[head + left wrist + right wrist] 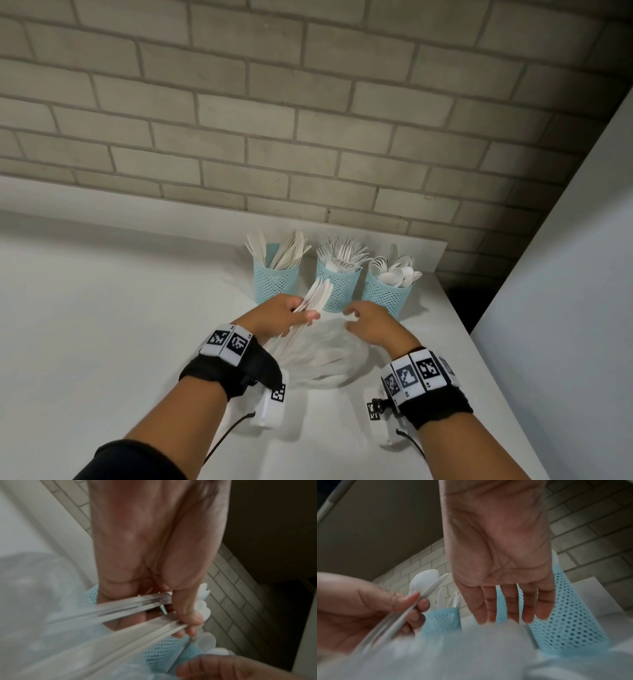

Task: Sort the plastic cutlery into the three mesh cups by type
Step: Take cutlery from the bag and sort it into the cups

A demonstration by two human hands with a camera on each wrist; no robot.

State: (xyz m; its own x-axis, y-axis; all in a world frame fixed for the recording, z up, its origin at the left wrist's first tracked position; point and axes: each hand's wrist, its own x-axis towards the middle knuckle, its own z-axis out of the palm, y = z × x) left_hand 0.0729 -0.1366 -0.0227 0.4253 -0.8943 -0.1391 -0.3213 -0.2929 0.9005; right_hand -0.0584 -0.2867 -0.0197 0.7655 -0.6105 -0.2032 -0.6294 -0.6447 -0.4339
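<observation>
Knives (313, 299) are gripped as a bunch in my left hand (281, 317), just before the knife cup (275, 281). Next come fork cup (337, 286) and spoon cup (385, 293). My right hand (371, 323) hovers relaxed, holding nothing, over the clear bag (325, 356) on the table (102, 308).

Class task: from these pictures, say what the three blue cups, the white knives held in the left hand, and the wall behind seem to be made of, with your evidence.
Cups: apparently moulded plastic, matte pale blue, walls pierced with regular holes.
Knives in the left hand: thin white plastic, smooth with a slight sheen.
Wall: looks like grey brick or brick-pattern tile with paler joints; which one cannot be told.
</observation>
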